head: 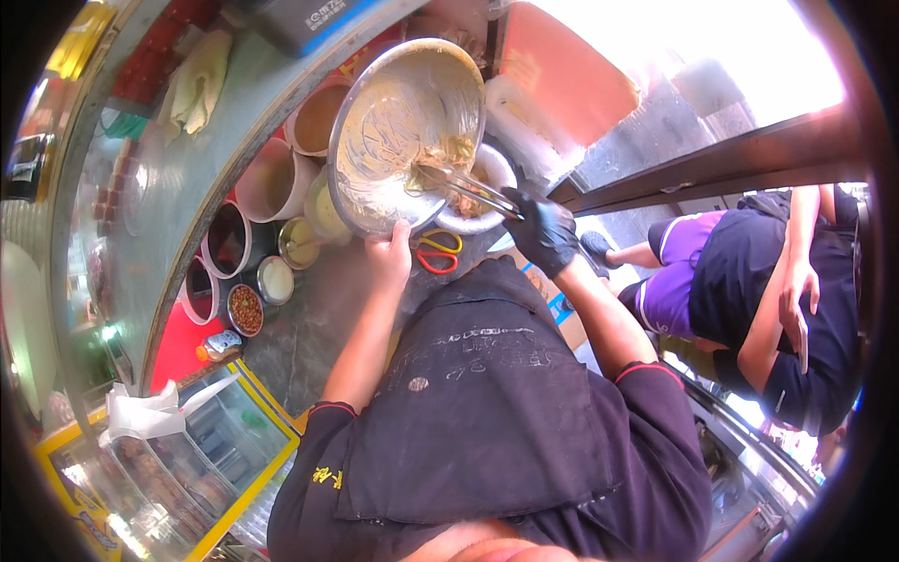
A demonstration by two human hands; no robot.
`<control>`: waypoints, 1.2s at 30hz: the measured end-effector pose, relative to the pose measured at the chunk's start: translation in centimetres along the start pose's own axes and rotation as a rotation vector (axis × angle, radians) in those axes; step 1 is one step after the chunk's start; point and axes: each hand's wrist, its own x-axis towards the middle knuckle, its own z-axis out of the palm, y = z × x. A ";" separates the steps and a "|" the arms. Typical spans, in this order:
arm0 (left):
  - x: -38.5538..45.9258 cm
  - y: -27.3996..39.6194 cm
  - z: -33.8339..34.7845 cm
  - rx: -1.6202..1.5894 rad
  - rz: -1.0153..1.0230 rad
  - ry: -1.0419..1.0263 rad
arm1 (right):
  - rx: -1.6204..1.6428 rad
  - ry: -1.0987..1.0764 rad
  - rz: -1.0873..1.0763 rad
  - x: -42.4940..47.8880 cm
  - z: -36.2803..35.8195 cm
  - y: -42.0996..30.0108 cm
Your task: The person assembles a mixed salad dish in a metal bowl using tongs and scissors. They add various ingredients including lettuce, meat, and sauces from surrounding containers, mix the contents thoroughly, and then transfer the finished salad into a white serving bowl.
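Note:
My bare left hand grips the near rim of a large metal mixing bowl, which is tilted over. A pale, creamy film coats its inside. In my right hand, which wears a black glove, is a pair of metal tongs. Their tips reach a clump of sauced food at the bowl's lower right side. Partly hidden behind that side is a white bowl with more food in it. Scissors with yellow and red handles lie just below, close to my left hand.
Several white tubs of sauces stand on the left, near a bowl of peanuts or beans and a small bottle. A glass-sided case sits at lower left. Another person stands at right beyond a dark beam.

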 end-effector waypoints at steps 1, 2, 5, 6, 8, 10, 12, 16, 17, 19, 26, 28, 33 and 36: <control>-0.1 0.1 0.1 -0.001 0.010 0.022 | 0.005 0.009 -0.003 -0.5 -0.4 0.1; 0.1 0.2 0.1 -0.004 -0.002 0.012 | 0.003 0.008 0.051 -0.6 -0.7 0.0; 0.3 0.0 -0.1 0.024 -0.015 -0.038 | -0.023 -0.120 0.109 0.0 -0.7 -2.1; 0.2 -0.5 -0.6 0.049 0.011 -0.039 | -0.025 -0.109 0.069 0.1 -0.1 -2.0; -0.1 -0.6 -0.7 0.101 0.056 -0.038 | -0.017 -0.128 0.102 -0.9 0.3 0.1; -0.5 0.0 -0.7 0.161 0.096 -0.015 | 0.032 -0.055 0.085 -1.9 0.0 2.2; -0.2 0.2 -0.7 0.188 0.060 -0.013 | 0.067 -0.099 0.204 -0.9 -0.9 2.7; -1.0 1.8 1.2 0.147 0.139 0.094 | 0.253 -0.304 0.232 -0.7 1.9 3.8; -0.9 1.6 1.0 0.156 0.110 0.056 | 0.297 -0.384 0.232 -1.0 2.9 3.9; -1.0 0.6 0.3 0.171 0.047 -0.009 | 0.305 -0.424 0.278 -1.4 3.2 1.6; -0.3 -3.7 -0.7 0.297 0.180 0.005 | 0.129 -0.155 0.232 -2.8 1.3 2.7; -0.3 -4.4 -1.2 0.423 0.266 0.027 | 0.108 -0.232 0.268 -2.6 -0.2 1.6; -0.5 -4.4 -1.9 0.420 0.215 -0.079 | 0.174 -0.194 0.222 -1.6 1.9 0.4; -0.3 -4.3 -2.0 0.417 0.243 -0.048 | 0.055 -0.177 0.234 -3.1 0.5 1.8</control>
